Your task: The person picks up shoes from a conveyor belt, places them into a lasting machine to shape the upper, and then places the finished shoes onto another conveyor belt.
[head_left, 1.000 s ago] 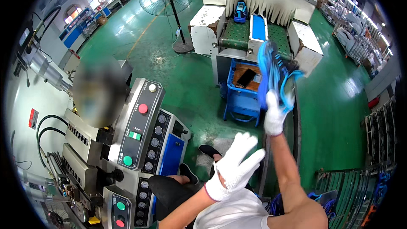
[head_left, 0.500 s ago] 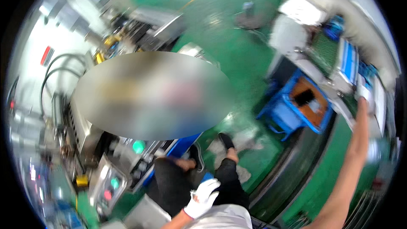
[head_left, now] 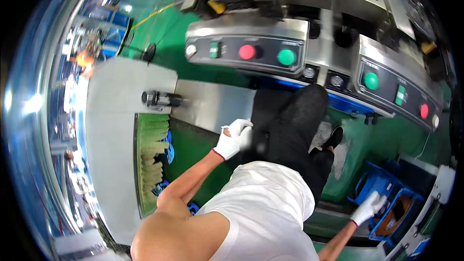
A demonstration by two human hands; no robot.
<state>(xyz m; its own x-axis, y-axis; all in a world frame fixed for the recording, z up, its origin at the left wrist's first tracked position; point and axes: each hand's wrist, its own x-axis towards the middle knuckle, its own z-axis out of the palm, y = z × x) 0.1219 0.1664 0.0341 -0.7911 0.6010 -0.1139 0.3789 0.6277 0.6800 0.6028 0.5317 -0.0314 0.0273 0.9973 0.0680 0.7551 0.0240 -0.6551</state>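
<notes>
The right hand (head_left: 368, 207), in a white glove, reaches down to the rim of a blue crate (head_left: 394, 212) at the lower right, fingers curled loosely against it, though whether it grips anything I cannot tell. The crate shows a brown interior; its contents are too small to make out. The gloved left hand (head_left: 235, 137) hangs half-curled and empty beside the person's dark trousers (head_left: 295, 130), above a green floor (head_left: 193, 150), near a grey control panel (head_left: 246, 48) with 2 round buttons, red and green.
</notes>
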